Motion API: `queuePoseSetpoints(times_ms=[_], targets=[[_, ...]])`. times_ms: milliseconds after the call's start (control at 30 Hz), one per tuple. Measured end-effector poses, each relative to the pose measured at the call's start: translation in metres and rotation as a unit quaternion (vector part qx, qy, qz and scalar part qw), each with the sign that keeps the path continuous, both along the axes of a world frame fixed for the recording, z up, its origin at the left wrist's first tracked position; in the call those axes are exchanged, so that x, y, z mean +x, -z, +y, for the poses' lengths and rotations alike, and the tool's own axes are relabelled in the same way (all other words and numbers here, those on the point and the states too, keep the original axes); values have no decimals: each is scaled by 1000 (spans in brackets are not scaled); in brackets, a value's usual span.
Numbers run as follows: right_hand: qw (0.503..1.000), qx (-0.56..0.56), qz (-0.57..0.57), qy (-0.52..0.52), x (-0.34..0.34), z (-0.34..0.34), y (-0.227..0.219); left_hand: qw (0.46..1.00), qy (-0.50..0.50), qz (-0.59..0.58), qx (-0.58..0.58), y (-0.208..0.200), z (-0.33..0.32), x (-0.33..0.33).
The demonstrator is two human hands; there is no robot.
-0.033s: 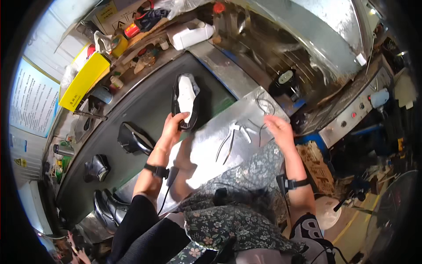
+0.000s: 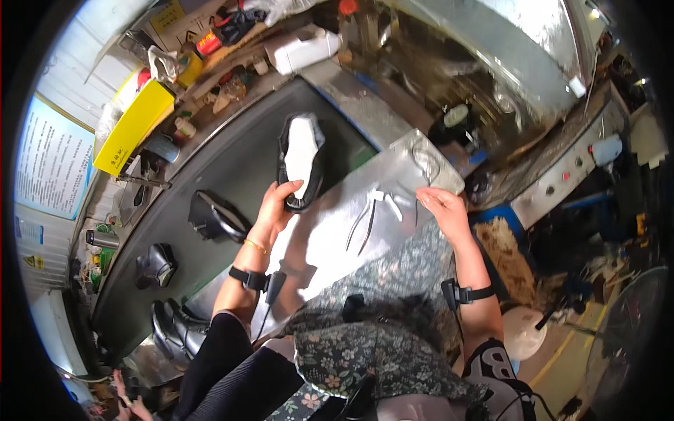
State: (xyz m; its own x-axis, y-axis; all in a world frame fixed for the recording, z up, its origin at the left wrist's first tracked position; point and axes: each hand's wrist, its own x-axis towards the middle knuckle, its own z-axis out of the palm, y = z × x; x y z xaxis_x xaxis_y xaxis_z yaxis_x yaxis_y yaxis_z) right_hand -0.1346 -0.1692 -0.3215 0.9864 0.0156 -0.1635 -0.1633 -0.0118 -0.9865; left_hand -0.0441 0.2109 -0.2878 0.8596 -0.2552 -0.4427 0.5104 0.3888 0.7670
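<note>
My left hand (image 2: 279, 203) grips the near end of a black shoe upper (image 2: 282, 161), its white sole side (image 2: 303, 144) facing up, with the thumb pressed on the white part. The shoe is over the dark belt by the metal plate's edge. Above the metal plate (image 2: 323, 242), my right hand (image 2: 446, 208) is closed, its fingertips pinched together; what they hold, if anything, I cannot make out. A thin dark cord (image 2: 425, 168) loops on the plate beside those fingertips. Pliers (image 2: 368, 221) with long dark handles lie between my hands, next to a small pale metal tool (image 2: 394, 207).
On the dark belt (image 2: 242, 151) are another black shoe upper (image 2: 217, 216) and a black shoe (image 2: 156, 265). A pair of black shoes (image 2: 174, 330) stands nearer me. Behind the belt, a shelf carries a yellow box (image 2: 133, 130) and a white jug (image 2: 303, 50). A control panel (image 2: 569, 175) is at right.
The view has shifted slightly. My right hand's fingers are drawn closer together and bent a little more; the left hand keeps its hold on the shoe upper.
</note>
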Motion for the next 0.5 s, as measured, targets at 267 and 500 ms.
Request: queuePoseSetpoints(times_ms=[267, 500], targets=[[954, -204, -97, 195, -47, 17, -142, 887, 379, -253, 79, -44, -82, -158], [870, -426, -248, 19, -160, 58, -142, 938, 332, -22, -99, -24, -200, -128]])
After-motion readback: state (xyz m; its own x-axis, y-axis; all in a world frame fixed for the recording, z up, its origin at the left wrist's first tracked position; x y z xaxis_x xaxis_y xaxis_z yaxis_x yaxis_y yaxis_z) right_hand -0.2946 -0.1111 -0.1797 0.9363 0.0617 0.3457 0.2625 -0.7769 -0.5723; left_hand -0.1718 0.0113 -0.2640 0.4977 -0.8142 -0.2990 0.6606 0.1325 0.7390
